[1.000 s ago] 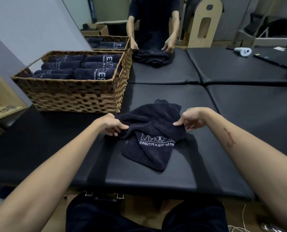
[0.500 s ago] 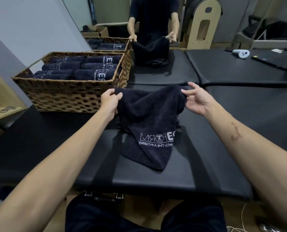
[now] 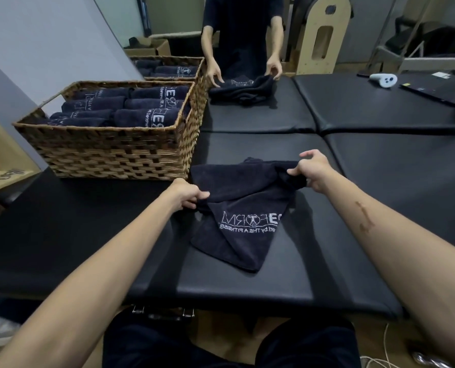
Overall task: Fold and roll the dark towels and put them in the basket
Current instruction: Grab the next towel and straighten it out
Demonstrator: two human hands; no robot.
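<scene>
basket (image 3: 109, 152) – rolled towels inside | both hands (image 3: 188, 195) (image 3: 310, 171) pinch towel (image 3: 237, 205) – on table

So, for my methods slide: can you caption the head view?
Both hands, left hand and right hand, pinch a dark towel on the black table beside a wicker basket of rolled towels.

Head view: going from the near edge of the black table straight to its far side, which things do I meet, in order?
Dark towel held by both hands → folded towel under the other person's hands at the far side.
</scene>
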